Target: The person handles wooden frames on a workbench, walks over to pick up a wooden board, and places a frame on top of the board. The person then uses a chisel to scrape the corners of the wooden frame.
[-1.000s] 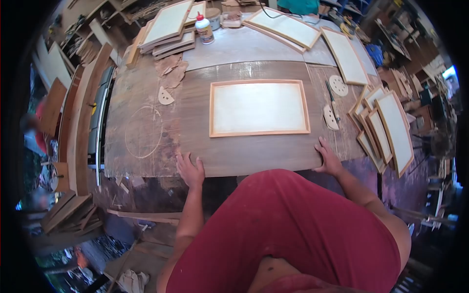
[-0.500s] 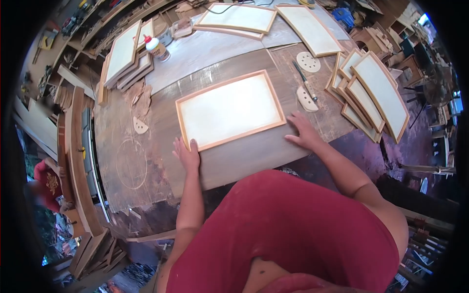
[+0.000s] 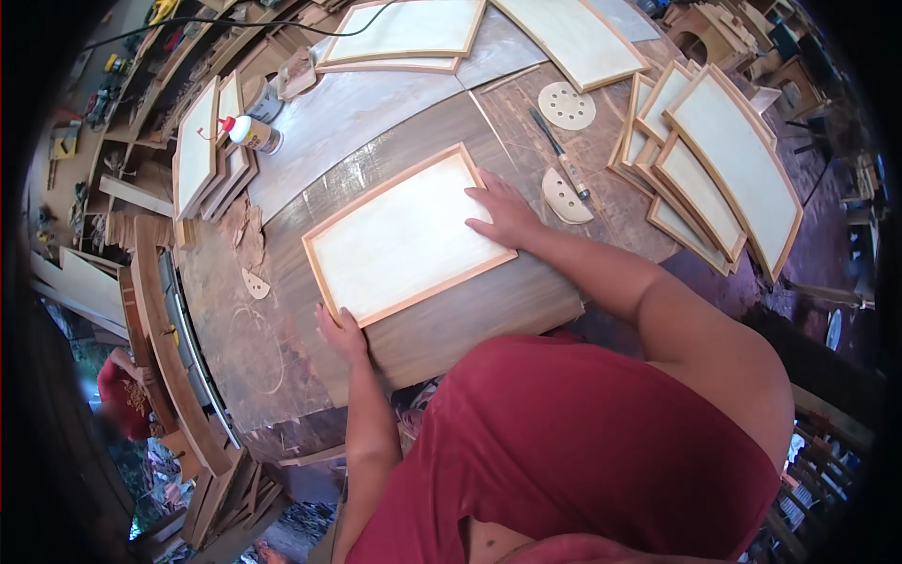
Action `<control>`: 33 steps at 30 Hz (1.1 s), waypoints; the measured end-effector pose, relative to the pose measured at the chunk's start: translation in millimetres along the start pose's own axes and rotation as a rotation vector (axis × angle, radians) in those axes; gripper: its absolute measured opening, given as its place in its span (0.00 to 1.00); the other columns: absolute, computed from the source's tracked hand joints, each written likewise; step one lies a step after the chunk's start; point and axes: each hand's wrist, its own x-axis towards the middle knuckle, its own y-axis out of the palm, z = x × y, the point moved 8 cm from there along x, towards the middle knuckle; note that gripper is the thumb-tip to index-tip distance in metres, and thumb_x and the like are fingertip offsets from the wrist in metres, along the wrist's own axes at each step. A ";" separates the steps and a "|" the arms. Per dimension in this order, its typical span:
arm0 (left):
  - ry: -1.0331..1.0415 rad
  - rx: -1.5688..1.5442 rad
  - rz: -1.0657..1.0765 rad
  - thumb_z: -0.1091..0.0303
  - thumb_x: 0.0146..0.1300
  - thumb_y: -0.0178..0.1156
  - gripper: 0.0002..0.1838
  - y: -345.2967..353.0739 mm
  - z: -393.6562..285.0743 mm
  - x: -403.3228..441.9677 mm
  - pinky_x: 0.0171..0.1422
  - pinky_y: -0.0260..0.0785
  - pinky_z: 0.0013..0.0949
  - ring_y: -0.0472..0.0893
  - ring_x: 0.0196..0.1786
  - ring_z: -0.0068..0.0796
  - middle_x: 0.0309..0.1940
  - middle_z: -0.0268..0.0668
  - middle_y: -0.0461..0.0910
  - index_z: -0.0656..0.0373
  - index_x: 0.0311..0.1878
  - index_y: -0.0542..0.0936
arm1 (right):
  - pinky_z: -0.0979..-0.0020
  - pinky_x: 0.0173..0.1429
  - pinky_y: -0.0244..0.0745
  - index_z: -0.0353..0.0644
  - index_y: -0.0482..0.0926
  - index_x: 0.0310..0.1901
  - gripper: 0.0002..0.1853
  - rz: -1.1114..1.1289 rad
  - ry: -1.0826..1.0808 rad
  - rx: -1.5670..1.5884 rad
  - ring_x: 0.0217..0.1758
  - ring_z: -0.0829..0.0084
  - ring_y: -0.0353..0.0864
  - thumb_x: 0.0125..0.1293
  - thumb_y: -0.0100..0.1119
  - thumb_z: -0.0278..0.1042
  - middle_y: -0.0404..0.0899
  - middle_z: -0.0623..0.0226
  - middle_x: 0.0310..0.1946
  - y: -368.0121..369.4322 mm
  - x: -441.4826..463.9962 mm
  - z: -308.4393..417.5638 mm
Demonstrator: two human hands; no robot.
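Observation:
A shallow wooden tray-like frame with a white panel (image 3: pixel 404 240) lies face up on the worktable, slightly askew. At its near left corner, my left hand (image 3: pixel 341 335) grips the rim, thumb on the near side and fingers along the left side. My right hand (image 3: pixel 507 216) is wrapped over the right-hand rim, with fingertips and thumb reaching onto the white surface. Right of that hand lie a folded sanding disc (image 3: pixel 567 195) and a chisel-like tool with a wooden handle (image 3: pixel 571 173). A round sanding disc with holes (image 3: pixel 567 105) rests farther back.
Stacked framed panels (image 3: pixel 723 160) crowd the table's right side. More framed panels (image 3: pixel 404 28) lie at the back. A white glue bottle with a red cap (image 3: pixel 252 134) stands by the left stack (image 3: pixel 199 150). A black cable (image 3: pixel 282 24) crosses the back. Another person (image 3: pixel 124 395) is at far left.
My right hand has moved from the bare tabletop onto the panel's right rim. My left hand keeps to the near left corner. The camera view has shifted and turned.

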 end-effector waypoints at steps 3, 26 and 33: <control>-0.007 -0.001 -0.019 0.59 0.68 0.54 0.27 0.8 -1.8 3.7 0.81 0.40 0.53 0.60 0.76 0.46 0.72 0.47 0.65 0.62 0.67 0.70 | 0.55 0.80 0.47 0.44 0.71 0.65 0.30 -0.004 -0.010 -0.031 0.79 0.51 0.50 0.65 0.61 0.50 0.52 0.44 0.75 -0.4 9.2 -1.7; 0.107 0.020 0.167 0.64 0.59 0.67 0.11 -15.9 -34.4 -12.6 0.52 0.66 0.50 0.76 0.45 0.49 0.42 0.45 0.79 0.58 0.35 0.75 | 0.56 0.65 0.68 0.42 0.72 0.63 0.26 -0.135 0.302 -0.114 0.61 0.48 0.73 0.61 0.60 0.30 0.75 0.48 0.57 -99.8 -27.0 -144.6; 0.238 -0.058 0.066 0.61 0.63 0.64 0.13 23.4 -144.4 68.4 0.52 0.67 0.48 0.77 0.44 0.51 0.39 0.47 0.79 0.61 0.39 0.77 | 0.58 0.62 0.71 0.36 0.73 0.61 0.24 -0.175 0.378 0.078 0.56 0.49 0.79 0.64 0.56 0.35 0.80 0.44 0.49 -101.2 3.6 -169.2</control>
